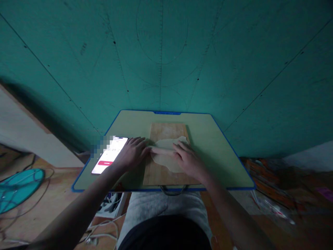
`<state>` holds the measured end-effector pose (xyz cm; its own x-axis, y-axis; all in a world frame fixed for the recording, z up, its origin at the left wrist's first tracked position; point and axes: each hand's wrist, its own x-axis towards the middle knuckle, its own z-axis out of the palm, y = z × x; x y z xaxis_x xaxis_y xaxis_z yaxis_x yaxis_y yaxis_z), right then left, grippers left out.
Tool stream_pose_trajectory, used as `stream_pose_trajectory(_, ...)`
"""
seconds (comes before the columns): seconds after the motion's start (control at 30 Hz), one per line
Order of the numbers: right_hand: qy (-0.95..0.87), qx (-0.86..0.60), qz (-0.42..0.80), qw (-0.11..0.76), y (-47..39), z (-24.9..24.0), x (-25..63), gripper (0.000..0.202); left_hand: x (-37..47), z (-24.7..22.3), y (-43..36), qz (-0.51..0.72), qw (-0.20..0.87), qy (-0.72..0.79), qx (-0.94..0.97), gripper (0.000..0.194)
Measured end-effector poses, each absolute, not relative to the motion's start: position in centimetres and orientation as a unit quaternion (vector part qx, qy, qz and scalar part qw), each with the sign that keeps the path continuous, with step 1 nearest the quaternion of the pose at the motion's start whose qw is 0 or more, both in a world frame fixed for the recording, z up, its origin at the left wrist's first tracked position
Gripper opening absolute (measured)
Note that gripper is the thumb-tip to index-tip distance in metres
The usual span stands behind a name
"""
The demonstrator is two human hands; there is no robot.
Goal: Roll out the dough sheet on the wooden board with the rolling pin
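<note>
A flattened sheet of pale dough (166, 164) lies on a wooden cutting board (158, 178), its edge uneven. Across the dough runs a thin, light-coloured rolling pin (163, 151). My left hand (134, 151) is on the pin's left end, just beyond the board's left edge, with its fingers partly curled around it. Over the right end rests my right hand (188, 158), its fingers covering the pin and touching the dough. Both ends of the pin are hidden under the hands.
The board sits on a small pale table (221, 156) with a blue rim, against a green wall (161, 52). A lit phone (110, 156) lies left of my left hand. Cables (104, 236) and a teal round object (22, 189) are on the floor.
</note>
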<state>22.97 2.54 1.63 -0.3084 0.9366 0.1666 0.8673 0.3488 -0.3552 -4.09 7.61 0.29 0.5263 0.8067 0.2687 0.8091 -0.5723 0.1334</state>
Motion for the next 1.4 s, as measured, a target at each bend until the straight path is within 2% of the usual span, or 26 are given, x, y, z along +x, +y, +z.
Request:
stream_pose_trajectory(0.2,-0.814,-0.571,0.054,0.094,8.7,3.8,20.2,0.045,-4.5,-0.8,6.8,-0.143,0.019,-0.500,-0.854,0.053)
stream_pose_trajectory(0.43,-0.796,-0.602,0.025,0.056,12.8,3.0,17.3,0.047,-4.6,-0.6,6.1,-0.163,0.058,-0.524,-0.834,0.055)
stream_pose_trajectory(0.6,-0.806,-0.589,0.016,0.055,11.2,2.5,17.9,0.053,-4.1,-0.4,4.3,-0.163,0.089,-0.529,-0.828,0.057)
stream_pose_trajectory(0.8,-0.823,-0.565,0.010,0.057,8.4,2.9,18.6,0.051,-2.7,-0.4,-0.2,-0.182,0.088,-0.554,-0.807,0.054)
stream_pose_trajectory(1.07,-0.859,-0.498,0.018,0.117,2.3,1.3,21.8,0.052,-2.0,-1.0,-7.3,-0.181,0.087,-0.507,-0.838,0.079)
stream_pose_trajectory(1.27,-0.864,-0.498,0.025,0.073,5.0,1.9,21.4,0.051,-3.2,-0.2,-2.1,-0.173,0.089,-0.504,-0.842,0.062)
stream_pose_trajectory(1.4,-0.855,-0.517,0.024,0.038,8.6,2.9,19.9,0.050,-2.8,0.5,3.1,-0.141,0.080,-0.568,-0.807,0.055)
